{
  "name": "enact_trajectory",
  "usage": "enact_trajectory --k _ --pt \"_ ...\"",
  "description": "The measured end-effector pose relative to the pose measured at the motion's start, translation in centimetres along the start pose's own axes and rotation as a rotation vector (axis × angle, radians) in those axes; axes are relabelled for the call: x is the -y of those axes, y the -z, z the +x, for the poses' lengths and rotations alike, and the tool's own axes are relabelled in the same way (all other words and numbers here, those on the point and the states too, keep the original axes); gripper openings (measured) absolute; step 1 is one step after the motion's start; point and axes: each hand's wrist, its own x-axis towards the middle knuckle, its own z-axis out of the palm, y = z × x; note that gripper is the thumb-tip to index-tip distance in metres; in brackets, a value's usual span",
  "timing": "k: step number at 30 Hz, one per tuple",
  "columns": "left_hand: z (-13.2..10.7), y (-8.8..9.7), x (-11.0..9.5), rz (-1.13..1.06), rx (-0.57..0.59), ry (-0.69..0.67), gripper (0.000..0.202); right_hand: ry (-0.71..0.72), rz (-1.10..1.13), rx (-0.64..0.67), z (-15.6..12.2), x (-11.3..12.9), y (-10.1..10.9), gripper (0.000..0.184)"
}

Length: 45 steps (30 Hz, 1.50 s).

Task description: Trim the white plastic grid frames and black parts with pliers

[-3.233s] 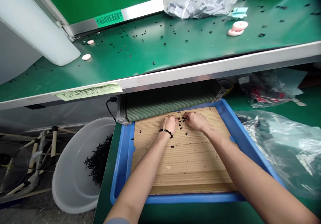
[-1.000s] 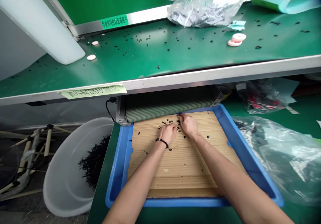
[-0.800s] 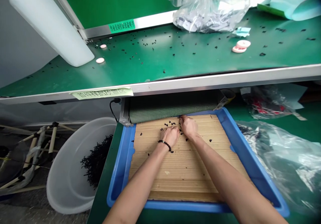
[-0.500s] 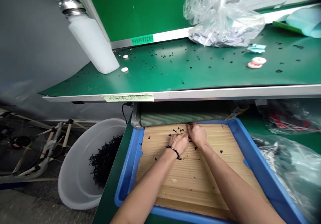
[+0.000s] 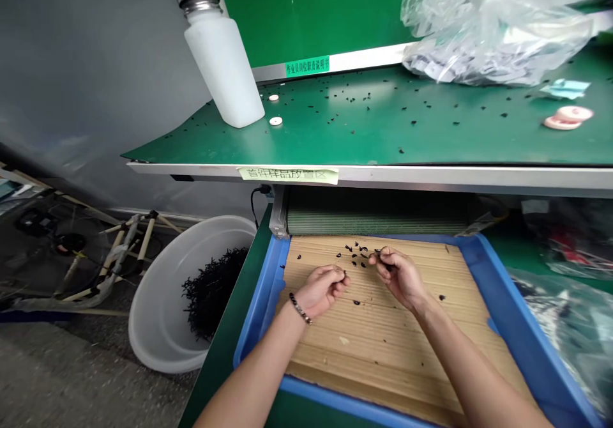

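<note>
Black pieces lie scattered on ridged cardboard in a blue tray, mostly in a loose cluster just beyond and between the two hands. Well left of the left hand, a whitish tub holds a heap of black strands; a pale bottle stands on the green shelf beyond that hand. Wearing a beaded bracelet, the left hand has its fingers curled; I cannot tell whether thumb and fingers are closed on anything. To its right, the right hand has thumb and fingertips clamped on a small black piece. Farther right of that hand, outside the tray, lies a clear plastic bag.
</note>
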Motion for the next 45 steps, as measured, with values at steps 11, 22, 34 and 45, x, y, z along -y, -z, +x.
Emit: enact_trajectory --k 11,22,34,45 --pt "-15.0 10.2 -5.0 -0.53 -0.381 -0.159 0.008 -0.113 0.408 0.238 -5.8 2.9 -14.7 0.02" --pt "-24.3 24.5 -5.3 1.021 -1.224 -0.364 0.017 0.2 -0.279 0.436 -10.1 3.4 -22.5 0.029" --pt "-3.9 10.0 -3.2 1.702 -0.333 -0.401 0.026 0.376 -1.126 -0.693 -20.7 -5.8 10.4 0.027" --pt "-2.5 11.1 -4.3 2.119 -0.257 -0.34 0.037 0.524 -1.357 -0.674 -18.8 -6.7 10.7 0.024"
